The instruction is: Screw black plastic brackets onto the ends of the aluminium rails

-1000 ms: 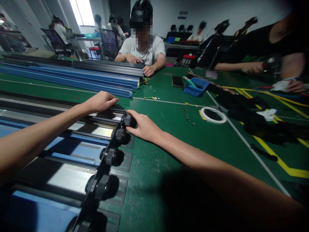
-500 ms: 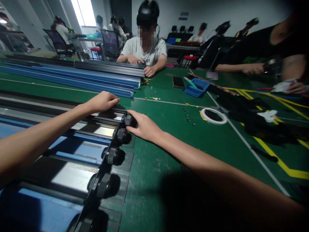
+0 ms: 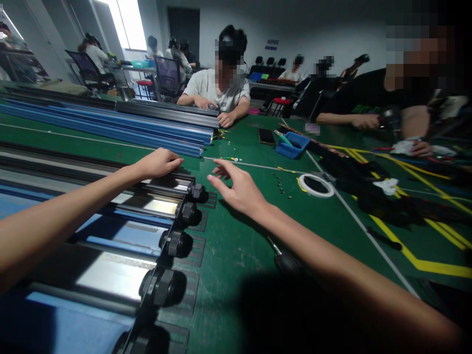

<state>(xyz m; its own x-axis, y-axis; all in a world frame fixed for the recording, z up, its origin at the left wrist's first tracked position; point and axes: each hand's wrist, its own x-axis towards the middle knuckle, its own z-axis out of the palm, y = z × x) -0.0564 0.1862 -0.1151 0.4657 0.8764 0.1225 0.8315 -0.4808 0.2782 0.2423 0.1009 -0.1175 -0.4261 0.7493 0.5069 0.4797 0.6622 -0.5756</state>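
Right hand parted beside the farthest gland, left hand on the far profile

Your left hand (image 3: 158,163) rests over the dark, long metal profile (image 3: 171,183) at the far side of the row, near its right end. Its fingers are curled, with the thumb close along them; whether they pinch anything underneath, you cannot tell from this view.

Your right hand (image 3: 245,191) is just to the right of that end, apart from the farthest black, ribbed plastic cable gland (image 3: 199,192). Its thumb and fingers are spread wide, with green tabletop showing between them.

That gland sticks out of the profile's end, first in a line of similar glands running toward you along the ends of silver and blue panels (image 3: 110,268). Flat black slotted tabs (image 3: 186,292) lie beside them on the green table (image 3: 221,305).

Under your right forearm, a dark-handled tool with a thin metal shaft (image 3: 285,260) is partly hidden. Beyond your right hand lie small dark screws (image 3: 280,185), a white ring-shaped roll (image 3: 316,186) and a blue plastic tray (image 3: 293,147). Across the table, a co-worker in a white shirt (image 3: 210,88) sits behind long blue and black profiles (image 3: 147,123).
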